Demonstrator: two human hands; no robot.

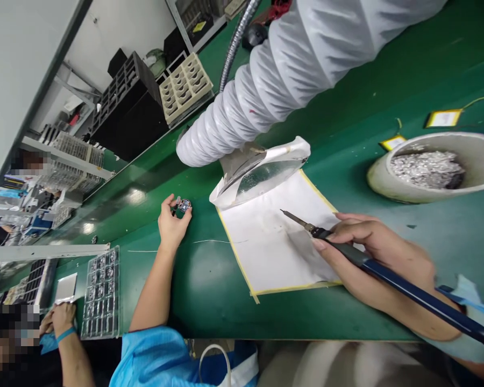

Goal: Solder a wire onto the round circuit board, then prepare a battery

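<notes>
Head view: left hand [171, 228] pinches round board [184, 205], well apart from right hand [397, 255] gripping soldering iron [411, 291].

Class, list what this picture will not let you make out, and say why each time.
All in the head view:
- Fine markings on the round circuit board in the left hand: too small.
- Rear end of the soldering iron in the right hand: cut off by the right edge.
- Far end of the ribbed hose: cut off by the top edge.
- The cup's floor: hidden under shiny scraps.
</notes>
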